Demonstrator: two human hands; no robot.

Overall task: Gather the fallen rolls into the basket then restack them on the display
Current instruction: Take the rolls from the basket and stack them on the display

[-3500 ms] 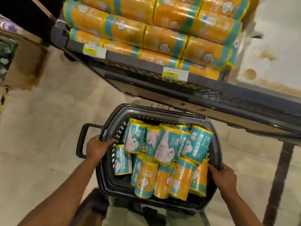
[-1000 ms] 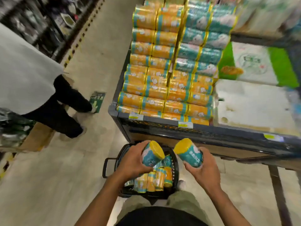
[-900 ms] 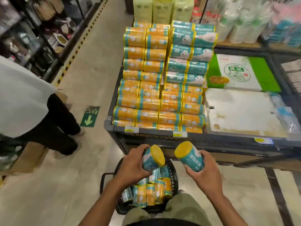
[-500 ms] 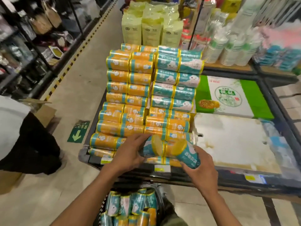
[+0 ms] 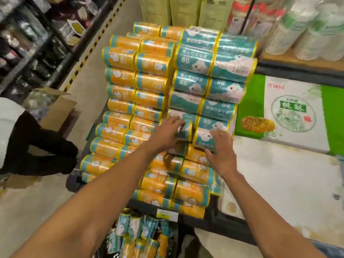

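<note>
My left hand (image 5: 167,135) grips the left teal roll (image 5: 184,130) from above, fingers curled over its far side, and my right hand (image 5: 221,153) grips the right teal roll (image 5: 202,137), fingers spread over the top and thumb under its near end. The two rolls lie on their sides end to end at the centre of the frame, touching each other, on top of the orange rolls (image 5: 193,170) that fill the near rows of the display (image 5: 145,203). Just beyond them the stacked teal rolls (image 5: 210,75) rise in a column toward the upper middle of the frame, and a taller column of orange rolls stands beside it on the left. A yellow price tag (image 5: 166,215) sits on the display's dark front edge. Below it, at the bottom of the frame, the basket (image 5: 172,244) holds the gathered rolls (image 5: 137,233), packed upright, teal ones farther from me and orange ones nearer. To the right of the display are a green and white box (image 5: 290,110) and, nearer me, a stained white surface (image 5: 279,183). Stacks of paper cups (image 5: 307,34) fill the upper right, pale green packs (image 5: 182,10) the top edge. At the left edge another person (image 5: 37,146) in a white top and dark trousers stands beside a cardboard box (image 5: 57,112).
</note>
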